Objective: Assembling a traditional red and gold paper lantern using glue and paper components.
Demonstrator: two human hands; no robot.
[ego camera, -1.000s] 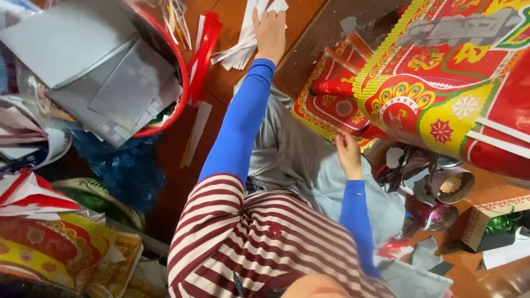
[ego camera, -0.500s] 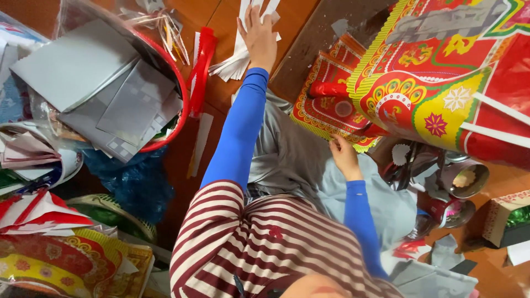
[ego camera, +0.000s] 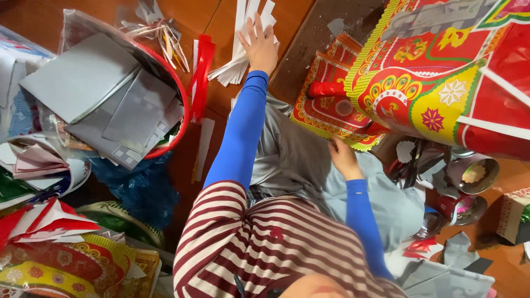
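The left hand [ego camera: 259,47] is seen stretched out over the wooden floor [ego camera: 221,22], fingers spread and laid flat on a fanned stack of white paper strips [ego camera: 243,58]. The strips are pressed rather than gripped; no closed grasp is seen. The stack lies on the floor near the top edge of the view, just beside a red folded strip [ego camera: 201,72].

The right hand [ego camera: 343,159] is seen partly curled at the yellow-fringed lower edge of a red patterned sheet [ego camera: 326,107]. Whether the edge is pinched or merely touched cannot be told. The sheet is overlapped on the right by a large red, yellow and green patterned paper box [ego camera: 441,83], tilted and running out of view at the right edge.

Open room: a narrow band of bare floor is noted between the left arm and a red-rimmed basket [ego camera: 179,124]; one loose white strip [ego camera: 203,149] lies in it. A dark board [ego camera: 314,49] is seen under the sheet.

Containers: the basket is filled with grey folded card sheets [ego camera: 110,110], stacked past the rim. A clear plastic bag [ego camera: 160,33] of strips rests against its far side. A blue plastic bag [ego camera: 138,187] lies crumpled below it. At the right, metal bowls [ego camera: 475,174] are noted, one with a patterned disc inside. Red and white folded papers [ego camera: 44,221] are piled at the lower left.
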